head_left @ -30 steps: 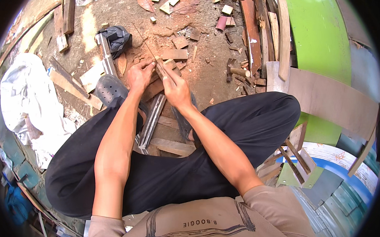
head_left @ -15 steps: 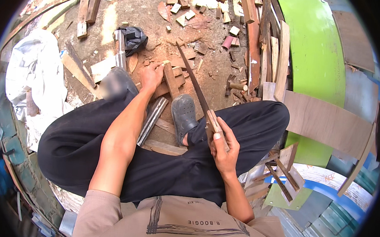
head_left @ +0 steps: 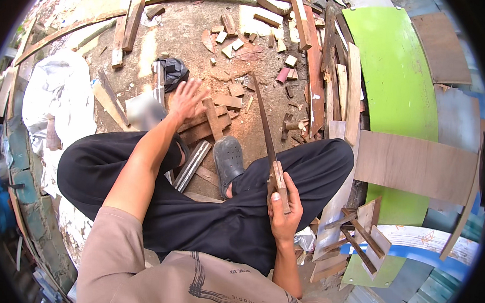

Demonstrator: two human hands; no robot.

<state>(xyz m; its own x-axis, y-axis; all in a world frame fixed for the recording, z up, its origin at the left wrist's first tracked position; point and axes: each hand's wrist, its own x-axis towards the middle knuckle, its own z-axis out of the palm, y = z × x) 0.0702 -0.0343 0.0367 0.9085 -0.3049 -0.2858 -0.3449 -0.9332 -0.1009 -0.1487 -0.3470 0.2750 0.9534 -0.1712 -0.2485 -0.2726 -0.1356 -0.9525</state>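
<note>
My right hand [head_left: 285, 217] is closed around the wooden handle of a handsaw [head_left: 264, 120]. Its long dark blade points away from me, above my right leg and apart from any wood. My left hand [head_left: 187, 100] is open with fingers spread, just left of the far end of a short wooden strip [head_left: 213, 119]. That strip's near end meets the grey clog [head_left: 228, 160] on my foot, and it rests over other wood pieces [head_left: 197, 132]. Nothing shows in the left hand; its palm is hidden.
A black plastic bag [head_left: 175, 75] lies beyond my left hand. Offcuts [head_left: 228, 50] and sawdust litter the ground ahead. To the right are a hammer [head_left: 293, 125], long boards [head_left: 314, 84] and a green panel [head_left: 400, 77]. A white sack [head_left: 58, 97] sits at the left.
My left hand has left the wooden strip's end, moved slightly left and spread its fingers. The saw, still in my right hand, has turned a little more upright. The view has shifted.
</note>
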